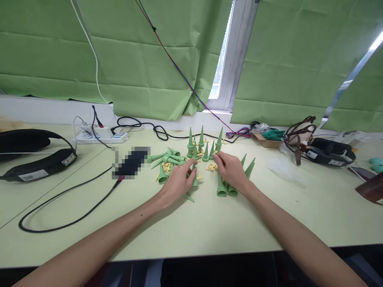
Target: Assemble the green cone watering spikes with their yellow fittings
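Observation:
My left hand is curled round a green cone-shaped plastic spike, partly hidden by the fingers. To its left lies a pile of similar green spikes, with small yellow pegs among them. My right hand has its fingertips pinched together beside a short upright green spike; what they hold, if anything, I cannot make out. Below the right hand, hollow-ended green spikes lie on the table. Taller upright spikes stand behind both hands, and loose yellow pegs lie between them.
A blurred dark device with a black cable lies on the left of the table. A power strip sits at the back. Clear plastic film, a cardboard box and black headgear are on the right.

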Demonstrator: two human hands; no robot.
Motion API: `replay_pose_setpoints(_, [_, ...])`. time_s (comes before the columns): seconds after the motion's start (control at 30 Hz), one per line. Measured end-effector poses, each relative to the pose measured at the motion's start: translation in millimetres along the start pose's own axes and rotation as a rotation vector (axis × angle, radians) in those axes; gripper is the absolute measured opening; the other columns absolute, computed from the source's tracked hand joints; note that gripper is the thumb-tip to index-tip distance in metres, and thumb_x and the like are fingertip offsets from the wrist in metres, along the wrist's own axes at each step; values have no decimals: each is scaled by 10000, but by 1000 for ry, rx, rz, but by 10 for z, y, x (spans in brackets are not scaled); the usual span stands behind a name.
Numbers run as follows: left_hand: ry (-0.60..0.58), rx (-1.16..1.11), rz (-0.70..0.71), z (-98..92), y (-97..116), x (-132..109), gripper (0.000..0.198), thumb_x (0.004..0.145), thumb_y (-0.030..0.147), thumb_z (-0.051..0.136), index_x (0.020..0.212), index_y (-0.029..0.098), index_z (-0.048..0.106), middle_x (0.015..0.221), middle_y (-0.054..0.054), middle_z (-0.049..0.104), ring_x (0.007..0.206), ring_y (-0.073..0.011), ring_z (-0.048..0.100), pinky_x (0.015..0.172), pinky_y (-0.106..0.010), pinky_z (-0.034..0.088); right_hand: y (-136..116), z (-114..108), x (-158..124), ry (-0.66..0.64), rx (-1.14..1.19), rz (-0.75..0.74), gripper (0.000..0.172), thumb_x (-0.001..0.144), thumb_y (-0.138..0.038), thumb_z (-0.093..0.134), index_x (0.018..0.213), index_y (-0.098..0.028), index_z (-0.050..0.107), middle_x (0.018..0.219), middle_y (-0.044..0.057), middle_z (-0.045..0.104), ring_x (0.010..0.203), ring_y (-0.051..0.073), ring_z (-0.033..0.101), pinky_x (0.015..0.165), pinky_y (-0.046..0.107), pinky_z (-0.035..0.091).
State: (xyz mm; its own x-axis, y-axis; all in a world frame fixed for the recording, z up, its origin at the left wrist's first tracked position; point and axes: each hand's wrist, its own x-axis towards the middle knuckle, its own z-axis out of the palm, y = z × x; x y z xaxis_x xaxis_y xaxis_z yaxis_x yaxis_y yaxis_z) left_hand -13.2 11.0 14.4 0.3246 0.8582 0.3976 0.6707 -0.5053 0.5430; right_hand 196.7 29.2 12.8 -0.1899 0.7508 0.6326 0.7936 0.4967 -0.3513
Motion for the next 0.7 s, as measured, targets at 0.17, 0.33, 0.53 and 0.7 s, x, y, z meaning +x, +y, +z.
replay_pose_setpoints(0.17, [-34,50,52,32,-43,24,261,929,312,452,955,191,682,656,-27,651,541,-178,539,612,-283,393,38,26,4,-39,-12,0,299,1004,-320,405,741,-203,485,641,1,531,557,142,454,572,258,298])
replay_pose_setpoints(0.33, [-34,-60,55,50,-69,42,223,893,317,513,796,192,670,708,-62,656,695,-226,600,655,-293,413,74,41,4,-67,-6,-6,291,999,-315,411,745,-200,497,661,9,544,577,147,466,587,260,321])
replay_pose_setpoints(0.53, [-76,19,83,62,-92,34,263,912,296,474,729,187,629,674,-61,600,681,-219,573,637,-298,384,74,51,4,-135,18,-1,228,978,-268,448,785,-186,537,728,29,588,640,153,519,629,261,366])
replay_pose_setpoints(0.7, [-119,186,130,74,-124,23,344,968,250,355,684,185,537,659,-47,537,609,-188,509,585,-297,316,87,66,5,-158,28,-14,186,966,-224,461,838,-172,585,778,48,622,696,165,548,659,271,394])
